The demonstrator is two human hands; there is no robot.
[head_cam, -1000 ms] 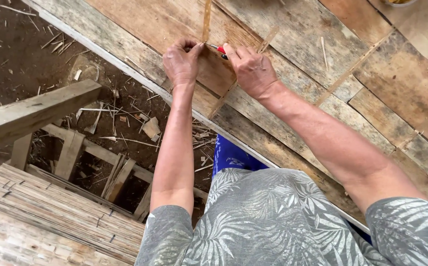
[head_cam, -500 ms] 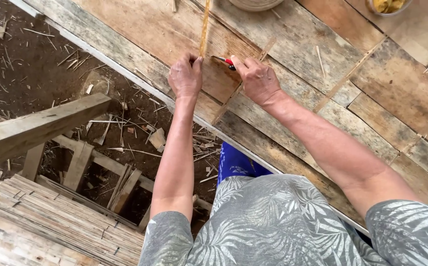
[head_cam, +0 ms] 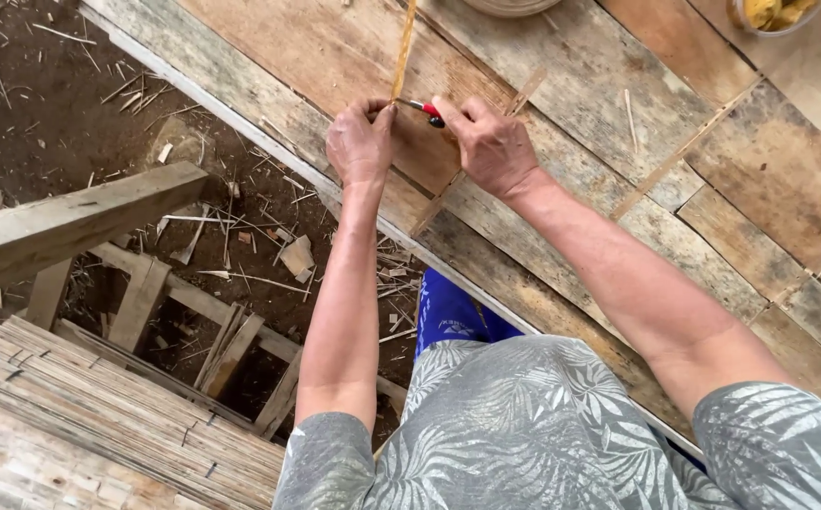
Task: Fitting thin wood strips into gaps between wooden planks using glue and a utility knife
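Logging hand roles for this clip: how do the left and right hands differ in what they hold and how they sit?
The left hand pinches the thin bamboo strip at its lower end; the right hand grips a small red-handled tool instead. The left arm reaches straight up the picture, while the right arm comes in slanting from the lower right. Both hands are closed, close together, over the worn plank platform.

Hands (head_cam: 425, 142) on plank floor (head_cam: 618, 189), bamboo strip (head_cam: 403, 47) between.

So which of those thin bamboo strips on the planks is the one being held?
The long upright strip pinched at its lower end by the left hand. The other slivers lie loose on the wooden floor, untouched.
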